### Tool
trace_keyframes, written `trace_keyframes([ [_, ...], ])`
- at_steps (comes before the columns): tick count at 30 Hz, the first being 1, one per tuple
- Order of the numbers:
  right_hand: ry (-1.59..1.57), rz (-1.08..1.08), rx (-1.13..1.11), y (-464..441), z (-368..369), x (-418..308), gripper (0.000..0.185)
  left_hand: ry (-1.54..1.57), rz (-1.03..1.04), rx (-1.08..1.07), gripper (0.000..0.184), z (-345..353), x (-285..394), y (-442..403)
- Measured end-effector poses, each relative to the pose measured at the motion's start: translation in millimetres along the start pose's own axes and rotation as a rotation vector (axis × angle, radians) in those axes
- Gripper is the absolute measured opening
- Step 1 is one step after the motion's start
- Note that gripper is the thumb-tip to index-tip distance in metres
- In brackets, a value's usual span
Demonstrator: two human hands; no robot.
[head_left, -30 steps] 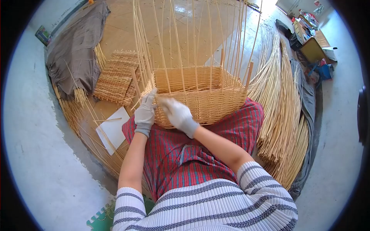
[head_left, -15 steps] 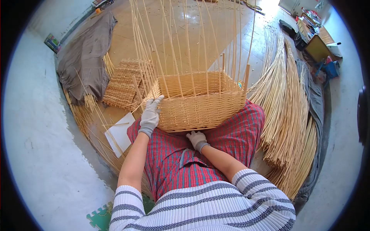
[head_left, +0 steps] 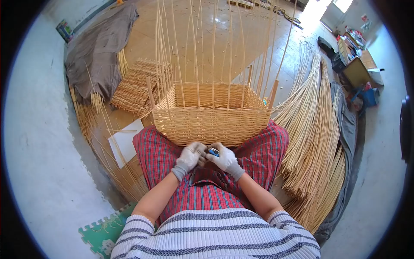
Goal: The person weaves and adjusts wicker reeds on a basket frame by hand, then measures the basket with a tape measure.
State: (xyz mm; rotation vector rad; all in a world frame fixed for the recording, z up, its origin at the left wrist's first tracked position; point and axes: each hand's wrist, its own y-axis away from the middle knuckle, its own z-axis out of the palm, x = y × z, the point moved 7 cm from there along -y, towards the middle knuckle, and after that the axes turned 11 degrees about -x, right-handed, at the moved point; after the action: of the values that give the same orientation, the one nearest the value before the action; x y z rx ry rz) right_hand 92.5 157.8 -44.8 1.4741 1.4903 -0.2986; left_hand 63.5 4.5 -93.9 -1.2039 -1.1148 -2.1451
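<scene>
A woven wicker basket [head_left: 211, 124] rests across my knees, its tall uncut stakes rising from the walls and stout corner posts standing at its corners. Just in front of its lower edge, both gloved hands are close together over my lap. My right hand [head_left: 225, 159] is closed round a small blue and silver tool [head_left: 213, 152], whose exact kind does not show. Beside it, the fingers of my left hand [head_left: 191, 155] are curled in toward the tool; what they hold, if anything, is hidden.
Long bundles of peeled rods [head_left: 308, 151] lie on the right. Woven panels [head_left: 140, 86] are stacked at the left, near rods under a grey cloth [head_left: 97, 56]. A white board [head_left: 125, 142] lies by my left knee, a green foam mat [head_left: 101, 233] farther back.
My left hand has left the basket's left corner and come down to my lap. My right hand has come out from under the basket edge, now showing the blue tool. The basket has shifted slightly left.
</scene>
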Motion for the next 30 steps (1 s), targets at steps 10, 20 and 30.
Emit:
trace_keyframes([
  [10,0.744,-0.229,-0.041,18,-82,-74,0.06,-0.217,-0.062,-0.358,0.027,40,78,-14],
  [20,0.861,-0.008,0.712,28,-382,4,0.037,-0.668,0.269,0.587,0.022,-248,260,-23],
  [30,0.667,0.052,0.634,20,-387,45,0.049,-0.347,0.508,0.216,0.04,-245,243,-33],
])
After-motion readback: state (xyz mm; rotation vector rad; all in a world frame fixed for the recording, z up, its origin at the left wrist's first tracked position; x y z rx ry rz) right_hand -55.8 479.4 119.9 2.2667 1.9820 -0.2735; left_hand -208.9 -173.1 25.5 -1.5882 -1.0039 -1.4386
